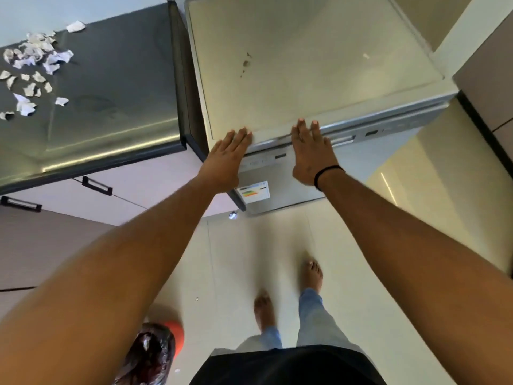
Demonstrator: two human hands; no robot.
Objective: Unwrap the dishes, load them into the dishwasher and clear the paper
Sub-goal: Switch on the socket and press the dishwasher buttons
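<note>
Overhead, paper scraps on counter.

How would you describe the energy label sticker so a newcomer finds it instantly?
Start at the pale dishwasher beside the dark counter. Below its top edge, on the front, sits the energy label sticker: a white rectangle with coloured bars, under the left hand.

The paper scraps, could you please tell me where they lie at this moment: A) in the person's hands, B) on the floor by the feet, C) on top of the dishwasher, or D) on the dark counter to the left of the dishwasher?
D: the torn paper scraps lie scattered on the dark counter, while both open hands press only the dishwasher front edge.
</note>
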